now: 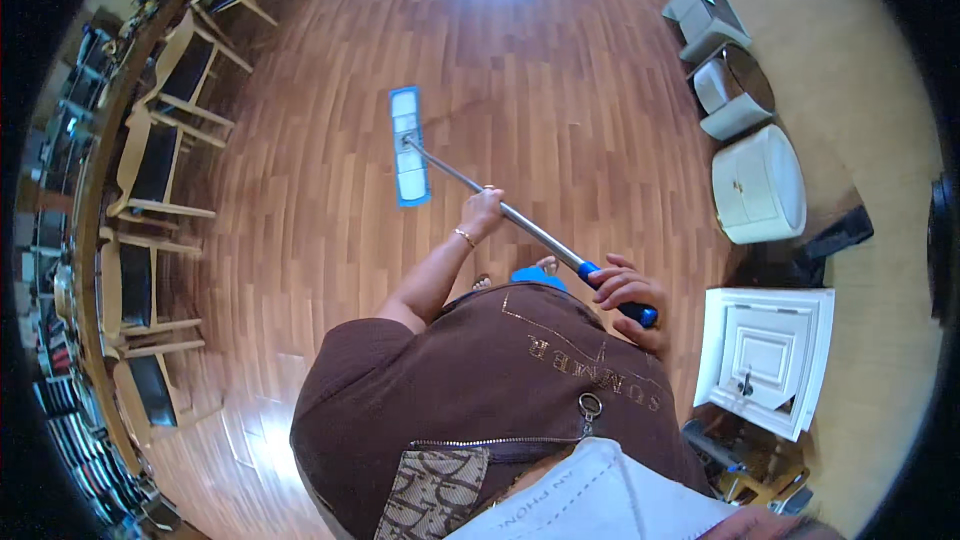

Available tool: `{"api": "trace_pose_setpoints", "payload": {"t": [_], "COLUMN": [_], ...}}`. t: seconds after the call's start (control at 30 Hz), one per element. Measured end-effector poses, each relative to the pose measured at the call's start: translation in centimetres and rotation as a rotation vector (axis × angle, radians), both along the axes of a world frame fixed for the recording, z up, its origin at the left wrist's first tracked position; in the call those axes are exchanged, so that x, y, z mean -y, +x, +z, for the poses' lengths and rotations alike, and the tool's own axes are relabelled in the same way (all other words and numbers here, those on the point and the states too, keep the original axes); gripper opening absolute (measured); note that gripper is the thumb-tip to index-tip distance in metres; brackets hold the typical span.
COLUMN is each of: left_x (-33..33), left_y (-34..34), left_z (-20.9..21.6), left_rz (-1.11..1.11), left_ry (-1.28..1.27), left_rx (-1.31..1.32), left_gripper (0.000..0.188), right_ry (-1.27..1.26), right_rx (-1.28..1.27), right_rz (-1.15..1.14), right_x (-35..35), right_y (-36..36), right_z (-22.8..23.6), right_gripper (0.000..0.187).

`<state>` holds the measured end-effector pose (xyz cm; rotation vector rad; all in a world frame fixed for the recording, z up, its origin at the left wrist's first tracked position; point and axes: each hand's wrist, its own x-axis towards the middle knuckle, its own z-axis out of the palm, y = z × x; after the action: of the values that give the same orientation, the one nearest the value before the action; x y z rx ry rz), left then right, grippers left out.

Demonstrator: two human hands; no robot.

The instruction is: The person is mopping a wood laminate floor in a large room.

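Note:
A flat mop (pixel 410 182) lies with its long white and blue head on the wooden floor, ahead and slightly left of me. Its silver pole slants from the head back toward my right side and ends in a blue grip. My left hand (pixel 484 213) is closed around the lower part of the pole, with a bracelet at the wrist. Up at the blue grip, my right hand (pixel 630 298) wraps its fingers over the handle near its end, close to my body.
Several wooden chairs (pixel 152 165) with dark seats line a long counter (pixel 112 140) on the left. Along the right wall stand a grey bin-like box (pixel 705 18), a round chair (pixel 735 90), a white rounded cabinet (pixel 745 185) and a small white cabinet (pixel 765 350).

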<state>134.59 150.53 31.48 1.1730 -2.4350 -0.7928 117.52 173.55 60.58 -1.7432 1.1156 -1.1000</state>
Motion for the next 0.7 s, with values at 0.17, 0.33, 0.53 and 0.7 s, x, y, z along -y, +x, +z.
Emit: {"api": "trace_pose_setpoints", "payload": {"t": [0.17,0.33,0.53,0.7], "left_x": [1.2,2.1,5.0,8.8], "left_y": [6.4,9.2,6.3,0.0], "left_z": [-0.9,-1.2,0.0,1.6], "left_rz": [0.18,0.277,0.299,0.25], "left_ry": [0.003,-0.015,-0.042,-0.007], "left_rx": [0.039,0.058,0.032,0.083], "left_gripper": [0.012,0.008,0.018,0.02], "right_ry": [0.033,0.1,0.147,0.114], "right_rx": [0.098,0.267,0.291,0.253], "right_rz": [0.107,0.203,0.279,0.212], "right_x": [5.1,10.0,15.9,18.4], "right_y": [0.8,-0.7,-5.1,-10.8], "right_z": [-1.4,-2.9,-1.1,0.3], "right_gripper": [0.017,0.015,0.011,0.011]}}
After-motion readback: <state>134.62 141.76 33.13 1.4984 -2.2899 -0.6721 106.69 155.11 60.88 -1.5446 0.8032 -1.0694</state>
